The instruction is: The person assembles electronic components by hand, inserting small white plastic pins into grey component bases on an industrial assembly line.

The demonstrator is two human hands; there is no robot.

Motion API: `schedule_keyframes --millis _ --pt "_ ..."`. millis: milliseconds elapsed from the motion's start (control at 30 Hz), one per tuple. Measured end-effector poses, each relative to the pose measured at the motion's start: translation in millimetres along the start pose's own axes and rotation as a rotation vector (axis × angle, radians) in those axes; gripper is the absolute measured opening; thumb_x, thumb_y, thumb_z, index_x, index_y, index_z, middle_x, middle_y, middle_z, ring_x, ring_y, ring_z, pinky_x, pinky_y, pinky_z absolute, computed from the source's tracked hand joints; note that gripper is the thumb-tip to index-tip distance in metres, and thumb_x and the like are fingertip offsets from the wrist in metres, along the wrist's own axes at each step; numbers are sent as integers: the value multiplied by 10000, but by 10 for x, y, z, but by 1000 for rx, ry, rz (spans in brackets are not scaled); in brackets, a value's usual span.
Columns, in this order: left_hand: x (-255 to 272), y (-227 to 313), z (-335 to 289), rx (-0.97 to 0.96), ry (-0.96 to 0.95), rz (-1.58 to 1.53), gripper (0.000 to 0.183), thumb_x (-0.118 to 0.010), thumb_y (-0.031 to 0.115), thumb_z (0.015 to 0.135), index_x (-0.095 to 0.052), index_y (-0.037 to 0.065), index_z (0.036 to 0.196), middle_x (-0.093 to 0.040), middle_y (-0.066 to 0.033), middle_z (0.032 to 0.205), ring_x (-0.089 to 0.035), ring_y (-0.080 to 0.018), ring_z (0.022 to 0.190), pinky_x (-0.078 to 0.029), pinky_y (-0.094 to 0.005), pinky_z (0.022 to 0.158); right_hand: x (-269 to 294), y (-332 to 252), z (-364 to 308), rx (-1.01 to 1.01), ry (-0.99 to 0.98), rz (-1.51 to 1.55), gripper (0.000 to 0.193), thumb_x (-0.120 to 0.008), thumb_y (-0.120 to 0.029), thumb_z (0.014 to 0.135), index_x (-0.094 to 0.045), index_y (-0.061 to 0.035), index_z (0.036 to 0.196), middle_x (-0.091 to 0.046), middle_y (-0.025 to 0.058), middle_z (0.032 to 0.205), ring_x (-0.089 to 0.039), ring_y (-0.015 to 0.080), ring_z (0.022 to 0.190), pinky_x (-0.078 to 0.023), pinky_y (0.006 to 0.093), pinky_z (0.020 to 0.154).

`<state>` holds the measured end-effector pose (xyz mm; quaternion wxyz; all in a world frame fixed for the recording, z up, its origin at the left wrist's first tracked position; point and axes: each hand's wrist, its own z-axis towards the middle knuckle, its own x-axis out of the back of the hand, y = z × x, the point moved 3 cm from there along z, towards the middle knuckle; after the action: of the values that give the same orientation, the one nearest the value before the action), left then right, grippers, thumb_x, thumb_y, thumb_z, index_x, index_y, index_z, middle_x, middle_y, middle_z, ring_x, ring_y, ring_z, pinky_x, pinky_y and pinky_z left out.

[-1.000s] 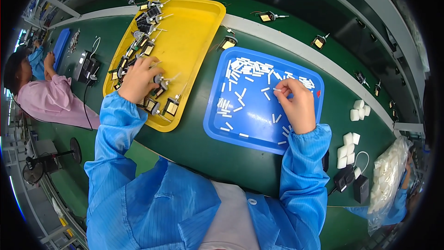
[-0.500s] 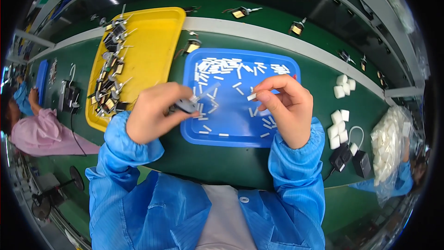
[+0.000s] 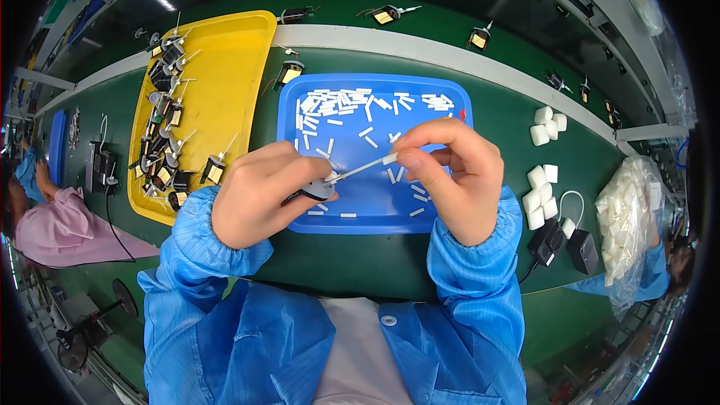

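Observation:
Over the near left part of the blue tray, my left hand is closed around a small dark, round-bodied motor. From the motor a thin pale shaft slants up to the right. The finger and thumb of my right hand pinch a short white tube, which meets the shaft's far end in line with it. Whether the shaft has entered the tube I cannot tell. Many loose white tubes lie beneath and beyond my hands in the tray.
A yellow tray at left carries several motors with shafts. More motors are spread along the green strip behind the pale rail. White blocks, black adapters and a clear bag of white pieces lie right. A person in pink sits left.
The motor's shaft, blurred and pointing up before, now reaches across to the white tube in my right hand. The whole scene has shifted slightly left in view.

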<state>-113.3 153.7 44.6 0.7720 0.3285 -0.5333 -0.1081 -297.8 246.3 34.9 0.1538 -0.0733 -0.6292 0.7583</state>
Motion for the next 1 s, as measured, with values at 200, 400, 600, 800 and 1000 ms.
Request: schedule_keyframes --millis 200,400,600,800,1000 --pt "-17 10 6 -61 -26 74 346 -730 29 640 -592 48 957 -624 -84 775 -578 -271 703 -479 -360 601 -16 17 12 17 2 -71 94 -685 -48 810 -656 -18 894 -673 60 851 -649 132 770 -520 231 593" --pt "-43 70 62 -61 24 93 363 -732 34 634 -590 47 968 -609 -83 761 -578 -261 700 -477 -351 586 -138 50 4 0 -28 -51 92 -708 -68 794 -653 -25 855 -677 55 784 -644 122 690 -506 224 574" --pt "-95 120 125 -109 75 245 342 -717 59 637 -592 34 954 -573 -68 727 -562 -225 657 -475 -322 532 -121 84 18 77 -20 -242 118 -731 -105 784 -641 -33 760 -636 44 652 -578 79 551 -410 214 461" --pt "-158 148 245 -276 119 414 265 -650 66 686 -595 17 941 -582 -48 728 -565 -178 654 -467 -285 501 -119 229 32 -121 -43 -108 172 -716 -108 797 -634 -16 677 -565 18 531 -486 59 446 -372 205 429" --pt "-269 -300 691 -101 161 217 230 -703 92 707 -559 72 885 -610 -108 782 -610 -281 712 -490 -359 591 89 312 157 -150 64 7 342 -573 -165 915 -497 -38 1223 -622 70 970 -574 97 740 -466 210 601"
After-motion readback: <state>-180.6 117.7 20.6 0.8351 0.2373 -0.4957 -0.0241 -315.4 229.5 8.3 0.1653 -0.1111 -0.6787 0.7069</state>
